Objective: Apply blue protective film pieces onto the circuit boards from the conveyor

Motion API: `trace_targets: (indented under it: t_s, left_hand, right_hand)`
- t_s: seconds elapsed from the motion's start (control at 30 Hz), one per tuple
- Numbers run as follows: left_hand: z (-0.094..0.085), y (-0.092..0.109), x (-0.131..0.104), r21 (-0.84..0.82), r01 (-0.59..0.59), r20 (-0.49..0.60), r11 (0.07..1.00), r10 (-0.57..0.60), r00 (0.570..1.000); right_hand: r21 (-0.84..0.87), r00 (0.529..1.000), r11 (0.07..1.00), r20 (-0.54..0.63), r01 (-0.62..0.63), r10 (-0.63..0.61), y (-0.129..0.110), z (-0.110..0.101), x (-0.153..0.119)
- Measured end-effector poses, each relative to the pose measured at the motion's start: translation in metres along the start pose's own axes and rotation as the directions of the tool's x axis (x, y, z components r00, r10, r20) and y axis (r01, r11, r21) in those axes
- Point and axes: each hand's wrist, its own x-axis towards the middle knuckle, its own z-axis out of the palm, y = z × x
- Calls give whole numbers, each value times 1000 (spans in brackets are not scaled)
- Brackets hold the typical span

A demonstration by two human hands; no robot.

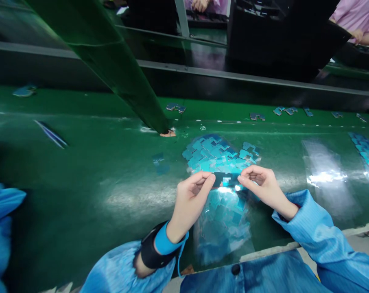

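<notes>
Between my two hands is a small dark flat piece (221, 179) with a notched cutout. My left hand (193, 197) pinches its left end between thumb and fingers, and my right hand (262, 185) pinches the right end. Just beyond them lies a heap of blue flat pieces (209, 152) with notched edges, some in a smaller cluster (248, 151) at its right. Below the held piece, more pieces show on or under a clear plastic bag (225, 228). A blue band and a black strap circle my left wrist.
Tweezers (51, 134) lie at left on the green table (89, 171). A green post (126, 77) rises left of the heap. Small boards (175, 108) line the back ledge. Another clear bag (326, 175) and blue pieces (365, 152) are at right. People in pink sleeves sit beyond.
</notes>
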Motion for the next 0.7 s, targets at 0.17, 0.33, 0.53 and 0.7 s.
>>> trace_targets:
  t_s: [0.17,0.33,0.53,0.7]
  left_hand:
    - [3,-5,-3,122,-62,-11,991,64,998]
    - [6,-9,-9,401,-197,11,895,210,978]
    - [-48,17,28,663,-75,-110,745,195,975]
    - [-169,42,114,705,315,-472,636,89,877]
  right_hand:
    - [-296,970,928,-20,227,-243,-3,-2,-7]
    - [-573,828,683,-17,452,-561,9,-9,-16]
    - [-628,781,648,-100,431,-616,39,-25,-7]
    - [-385,949,909,-195,159,-248,60,-28,7]
